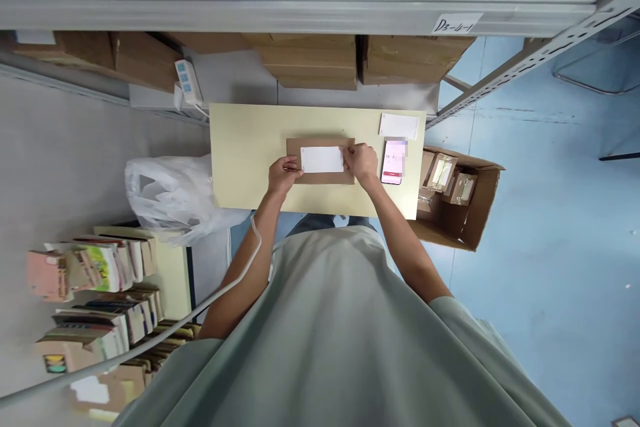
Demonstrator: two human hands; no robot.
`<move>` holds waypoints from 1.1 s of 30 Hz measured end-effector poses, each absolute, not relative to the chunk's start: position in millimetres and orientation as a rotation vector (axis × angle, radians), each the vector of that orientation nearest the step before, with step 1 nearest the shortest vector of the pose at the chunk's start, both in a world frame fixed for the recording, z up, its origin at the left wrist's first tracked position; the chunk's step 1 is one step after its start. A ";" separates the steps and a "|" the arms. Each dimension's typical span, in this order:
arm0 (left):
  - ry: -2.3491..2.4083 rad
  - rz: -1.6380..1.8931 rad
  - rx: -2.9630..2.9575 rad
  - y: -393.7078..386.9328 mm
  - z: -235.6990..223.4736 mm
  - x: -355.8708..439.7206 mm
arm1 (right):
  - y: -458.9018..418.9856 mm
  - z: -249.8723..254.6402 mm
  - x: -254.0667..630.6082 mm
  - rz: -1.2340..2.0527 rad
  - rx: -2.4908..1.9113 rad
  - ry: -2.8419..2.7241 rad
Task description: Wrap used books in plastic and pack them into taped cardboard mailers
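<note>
A flat brown cardboard box (320, 178) lies on the pale yellow tabletop (250, 147) in front of me. On or just above its top face is a white paper label (321, 160); whether it touches the cardboard all over, I cannot tell. My left hand (284, 175) is closed, its fingertips pinching the label's left edge at the box's left side. At the label's right edge, my right hand (362, 161) pinches the corner and covers part of the box's right end. A phone (393, 162) with a lit screen lies right of my right hand.
Another white label (399, 125) lies above the phone. An open carton (477, 213) with several small taped boxes stands right of the table. A shelf (320, 13) with tape rolls crosses overhead. Left are a plastic bag (170, 190), stacked books (105, 320) and a grey cable (200, 307).
</note>
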State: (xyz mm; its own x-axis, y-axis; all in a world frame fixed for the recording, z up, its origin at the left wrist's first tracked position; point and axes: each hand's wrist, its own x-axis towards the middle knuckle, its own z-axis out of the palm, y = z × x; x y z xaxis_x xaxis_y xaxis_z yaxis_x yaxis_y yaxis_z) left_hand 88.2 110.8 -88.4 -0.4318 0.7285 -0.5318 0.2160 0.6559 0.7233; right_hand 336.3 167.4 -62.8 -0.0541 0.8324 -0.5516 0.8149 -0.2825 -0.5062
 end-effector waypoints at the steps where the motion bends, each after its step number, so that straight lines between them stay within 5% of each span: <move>1: 1.976 0.715 0.727 111.5 -88.2 88.8 | 173.5 -63.9 334.0 1.239 -2.161 -1.869; 17: 1.999 0.776 0.959 104.7 -92.8 103.7 | 75.4 -62.2 349.0 1.192 -2.401 -1.527; 33: 1.727 0.695 0.848 -38.3 -121.0 75.7 | -72.4 -74.1 319.9 1.279 -2.124 -0.979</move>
